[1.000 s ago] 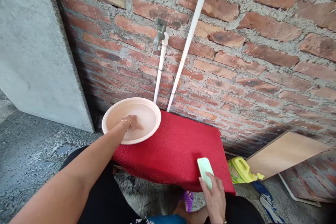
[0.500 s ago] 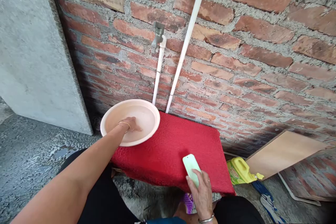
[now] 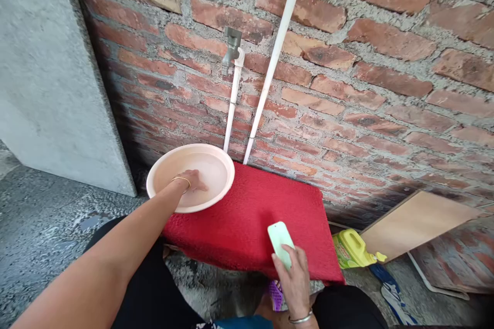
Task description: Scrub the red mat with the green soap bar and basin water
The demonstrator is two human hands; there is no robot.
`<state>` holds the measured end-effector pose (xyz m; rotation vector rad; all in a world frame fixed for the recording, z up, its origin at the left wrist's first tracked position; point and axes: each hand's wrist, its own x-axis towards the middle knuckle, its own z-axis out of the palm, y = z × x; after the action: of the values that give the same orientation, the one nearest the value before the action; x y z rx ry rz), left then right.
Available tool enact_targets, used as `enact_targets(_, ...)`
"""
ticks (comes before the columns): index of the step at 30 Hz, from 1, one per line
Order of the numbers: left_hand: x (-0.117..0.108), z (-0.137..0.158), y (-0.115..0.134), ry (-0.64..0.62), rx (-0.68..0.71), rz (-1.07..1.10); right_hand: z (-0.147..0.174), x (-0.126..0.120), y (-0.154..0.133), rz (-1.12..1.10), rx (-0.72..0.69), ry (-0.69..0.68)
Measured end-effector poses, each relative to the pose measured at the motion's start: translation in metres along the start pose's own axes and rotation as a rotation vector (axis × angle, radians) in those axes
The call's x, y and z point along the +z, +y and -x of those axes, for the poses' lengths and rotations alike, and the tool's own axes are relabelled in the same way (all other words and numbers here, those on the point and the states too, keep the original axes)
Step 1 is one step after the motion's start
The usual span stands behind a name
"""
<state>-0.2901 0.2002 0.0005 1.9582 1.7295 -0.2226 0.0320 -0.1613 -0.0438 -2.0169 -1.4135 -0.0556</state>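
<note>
My left hand [image 3: 192, 180] is dipped in the cloudy water of a pale pink plastic basin [image 3: 152, 183]. Its fingers look loosely stretched out, though the water blurs their tips, and nothing shows in them. A thin bangle rings that wrist. The basin sits on the left end of a low surface covered with a red, fuzzy cloth [image 3: 247, 216]. Over the cloth's front right part, my right hand [image 3: 296, 277] grips a pale green scrub brush [image 3: 280, 239] by its near end. The brush's back faces up, with a small hole at the far end; its underside is hidden.
A grey tap [image 3: 231, 49] on a white pipe stands against the brick wall [image 3: 328, 87] behind the basin. A yellow detergent jug [image 3: 353, 249], a leaning board [image 3: 419, 221] and slippers [image 3: 395, 298] are at right. A concrete slab [image 3: 65, 77] stands at left.
The view has tilted very slightly. Both hands keep almost the same places, the left in the basin and the right on the scrub brush.
</note>
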Motion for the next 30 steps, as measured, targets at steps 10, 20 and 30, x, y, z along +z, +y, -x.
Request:
enact_targets(10,-0.001,0.002,0.001,-0.027,-0.001,-0.014,-0.006,-0.027,0.06,0.131,0.12,0.127)
enact_targets(20,0.0,0.002,0.0,-0.042,0.001,-0.041,0.001,0.007,0.001,0.042,-0.046,0.006)
enact_targets(30,-0.004,0.007,0.003,-0.037,-0.001,-0.037,-0.008,-0.018,0.05,0.113,0.117,0.112)
